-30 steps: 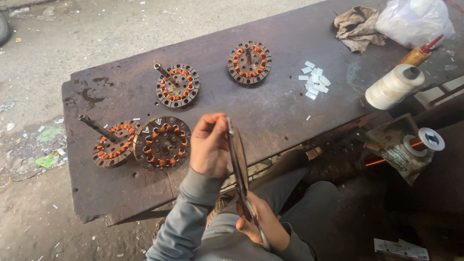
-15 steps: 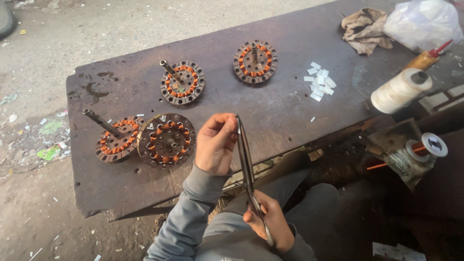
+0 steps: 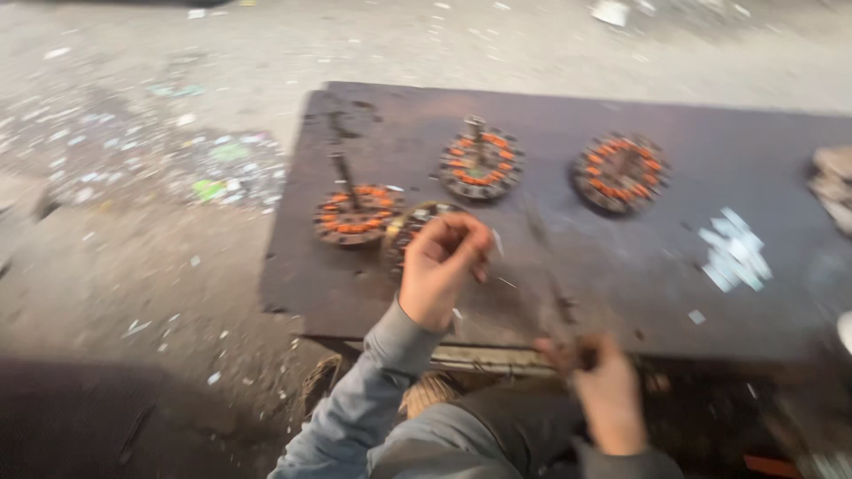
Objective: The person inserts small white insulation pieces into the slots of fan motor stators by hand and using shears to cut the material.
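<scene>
The whole view is smeared with motion blur, so fine detail is hard to read. The left hand [image 3: 441, 266] is raised over the near part of the dark metal table [image 3: 550, 106], fingers curled in and pinched together at the tips, as if on something thin; what it pinches is too blurred to make out. The right hand [image 3: 605, 395] sits lower, at the table's near edge, closed round the handle end of a pair of long scissors [image 3: 555, 288] whose thin blades slant up and away toward the table's middle; they show only as a faint dark streak. Just behind the left hand, partly hidden by its knuckles, lies a round motor stator [image 3: 413, 226] with copper-orange windings. Touching or just beside it to the left is a second stator [image 3: 357, 215] with a shaft standing up from it. Farther back stands a third one [image 3: 480, 164], also with an upright shaft, and to the right of that a fourth, flat one [image 3: 620, 172]. A scatter of small white paper slips [image 3: 732, 253] lies on the table well right of the hands. At the right border a crumpled cloth [image 3: 834, 182] is cut off by the frame. Grey sleeves [image 3: 373, 390] cover both forearms. The dusty floor [image 3: 160, 177] to the left is littered with pale scraps.
</scene>
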